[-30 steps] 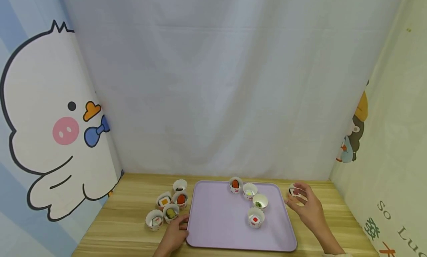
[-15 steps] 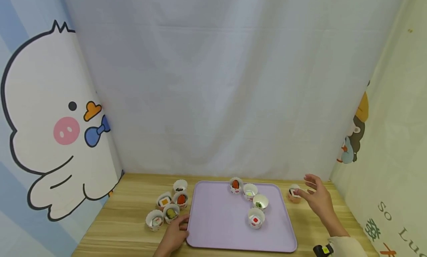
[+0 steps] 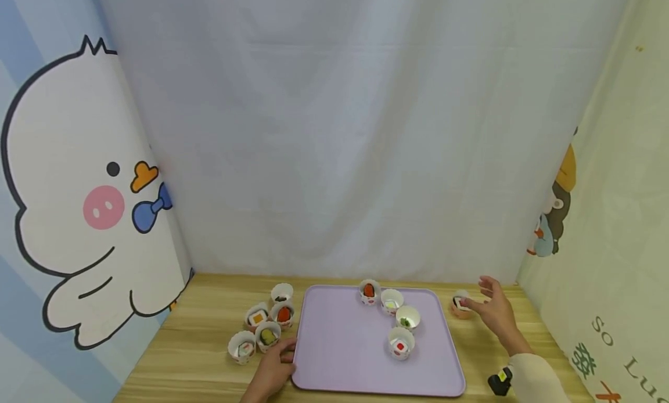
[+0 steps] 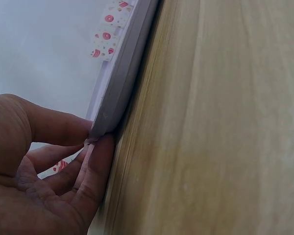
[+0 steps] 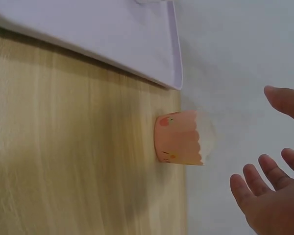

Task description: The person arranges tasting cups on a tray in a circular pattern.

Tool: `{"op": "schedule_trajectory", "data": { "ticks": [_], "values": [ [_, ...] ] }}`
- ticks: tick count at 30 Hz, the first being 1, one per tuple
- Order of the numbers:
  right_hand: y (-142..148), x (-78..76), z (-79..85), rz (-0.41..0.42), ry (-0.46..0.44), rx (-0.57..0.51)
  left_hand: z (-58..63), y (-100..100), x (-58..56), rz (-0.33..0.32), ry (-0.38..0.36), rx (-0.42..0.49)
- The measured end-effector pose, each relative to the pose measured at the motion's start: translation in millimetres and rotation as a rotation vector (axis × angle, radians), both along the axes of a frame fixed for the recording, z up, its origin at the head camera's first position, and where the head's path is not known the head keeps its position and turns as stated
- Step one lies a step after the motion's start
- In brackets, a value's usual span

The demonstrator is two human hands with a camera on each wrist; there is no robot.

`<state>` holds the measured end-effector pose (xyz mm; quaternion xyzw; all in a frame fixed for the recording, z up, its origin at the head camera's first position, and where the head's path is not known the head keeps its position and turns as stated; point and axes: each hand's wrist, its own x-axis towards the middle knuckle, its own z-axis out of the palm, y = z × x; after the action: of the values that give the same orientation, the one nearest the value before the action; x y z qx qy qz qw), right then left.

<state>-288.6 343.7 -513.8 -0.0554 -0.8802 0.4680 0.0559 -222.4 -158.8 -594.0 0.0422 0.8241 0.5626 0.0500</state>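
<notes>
My left hand [image 3: 273, 369] pinches the left edge of a lilac tray [image 3: 345, 345]. In the left wrist view, the thumb and a finger of that hand [image 4: 54, 171] meet at the tray's rim [image 4: 120, 78]. To the right of the tray, a pink paper baking cup [image 5: 178, 138] with a scalloped rim stands upright on the table. It holds a dark-edged white piece, seen in the head view. My right hand [image 3: 497, 315] is just right of this cup, fingers spread and loosely bent, holding nothing; the right wrist view shows a gap between the fingers [image 5: 255, 178] and cup.
Several paper cups with small food-like pieces stand on the tray's right half, among them one with a red-centred white piece [image 3: 400, 344]. More cups cluster on the wooden table [image 3: 183, 356] left of the tray, including one [image 3: 242, 348] near my left hand. A curtain [image 3: 334, 159] hangs behind.
My right hand, earlier with its fingers round the pink baking cup, has let go and moved off to the right. The cup stays standing beside the tray. My left hand keeps its place.
</notes>
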Motion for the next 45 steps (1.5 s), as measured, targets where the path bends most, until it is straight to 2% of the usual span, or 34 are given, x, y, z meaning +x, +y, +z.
{"op": "schedule_trajectory", "data": {
  "ticks": [7,13,21,30,41,45],
  "values": [
    [3,-8.4,-26.1,0.031,-0.091,-0.002,-2.6,-2,3.4,-0.028,-0.003,-0.012],
    [3,-13.0,-45.0,0.011,-0.099,-0.009,-5.6,-2,2.3,-0.036,-0.001,-0.003],
    [3,-15.7,-60.9,0.001,-0.095,0.008,-5.5,0,0.2,-0.033,0.008,-0.009],
    [3,-21.5,-68.4,-0.059,-0.045,0.062,-4.2,-1,-0.1,-0.03,0.01,0.003],
    [0,-26.0,-68.5,-0.107,-0.078,-0.018,-0.5,-2,0.5,-0.026,0.008,0.004],
    [-1,-25.1,-68.1,-0.119,-0.084,-0.008,-1.0,-2,-0.3,-0.031,0.015,0.005]
  ]
}}
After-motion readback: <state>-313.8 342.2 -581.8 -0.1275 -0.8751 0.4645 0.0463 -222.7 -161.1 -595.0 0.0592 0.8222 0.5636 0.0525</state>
